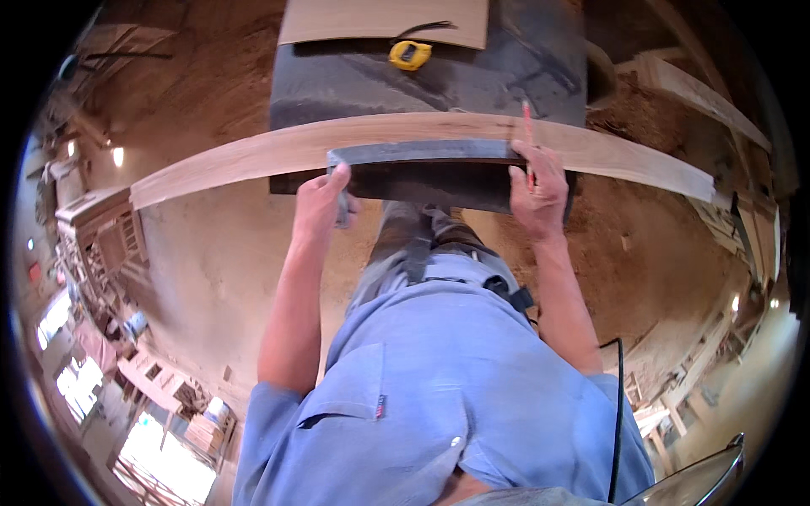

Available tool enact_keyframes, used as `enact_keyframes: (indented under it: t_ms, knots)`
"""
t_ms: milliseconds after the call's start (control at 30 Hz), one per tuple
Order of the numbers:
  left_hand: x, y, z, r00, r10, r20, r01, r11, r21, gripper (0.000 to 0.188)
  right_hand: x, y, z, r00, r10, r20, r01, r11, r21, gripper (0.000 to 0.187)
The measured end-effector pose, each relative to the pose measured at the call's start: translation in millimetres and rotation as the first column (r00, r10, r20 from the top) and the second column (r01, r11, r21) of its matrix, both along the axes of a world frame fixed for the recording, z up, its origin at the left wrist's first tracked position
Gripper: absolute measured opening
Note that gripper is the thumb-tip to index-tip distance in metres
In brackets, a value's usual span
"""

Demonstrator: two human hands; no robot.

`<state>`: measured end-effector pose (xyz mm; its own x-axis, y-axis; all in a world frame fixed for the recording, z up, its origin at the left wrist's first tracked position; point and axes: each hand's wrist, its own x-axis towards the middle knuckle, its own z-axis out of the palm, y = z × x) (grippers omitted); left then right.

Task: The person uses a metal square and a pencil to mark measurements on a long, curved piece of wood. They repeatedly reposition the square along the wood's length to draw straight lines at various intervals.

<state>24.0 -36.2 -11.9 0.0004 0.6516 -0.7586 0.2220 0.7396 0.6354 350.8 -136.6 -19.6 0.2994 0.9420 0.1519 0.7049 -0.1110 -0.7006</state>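
A metal square [422, 152] is clamped by, and located between, the left fingers [339, 175] and right fingers [529, 153]; a red pencil [528, 125] is held by the latter. Below them, the shirt label [381, 406] is illegible.

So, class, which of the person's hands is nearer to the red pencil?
The right: the right hand holds the red pencil, while the left hand is well to its left, gripping the metal square near its corner.

A yellow tape measure [411, 56] lies on a dark counter [316, 84], at the near edge of a flat brown sheet [354, 21]. Brown dust [202, 93] covers some floor [232, 261]. Bright openings [164, 460] glow at lower left.
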Motion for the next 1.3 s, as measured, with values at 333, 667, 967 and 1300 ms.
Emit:
enact_keyframes:
  t_ms: [333, 667, 967, 1300]
  knots:
    - [-17.1, -1.9, -15.0, 0.995, 0.005, 0.104, -0.008, 1.000, 0.023, 0.044, -5.3, 2.5, 0.4, 0.977, -0.073, -0.203, 0.085, 0.995, 0.050, 0.036]
    - [-45.5, -42.9, -11.1, 0.998, -0.056, 0.040, 0.059, 0.997, -0.055, 0.045, -45.8, 23.7, 21.9, 0.856, 0.002, -0.517, 0.036, 0.997, 0.063, 0.022]
    - [-57.3, -50.8, -10.1, 0.968, -0.233, 0.087, 0.231, 0.972, 0.038, 0.041, -65.0, 37.2, 17.1, 0.851, -0.038, -0.524, 0.003, 0.998, -0.067, 0.016]
    - [-41.3, -67.4, -8.7, 0.961, -0.261, 0.088, 0.263, 0.965, -0.012, 0.035, -84.1, 49.4, -14.9, 0.741, -0.118, -0.661, 0.033, 0.990, -0.140, 0.015]
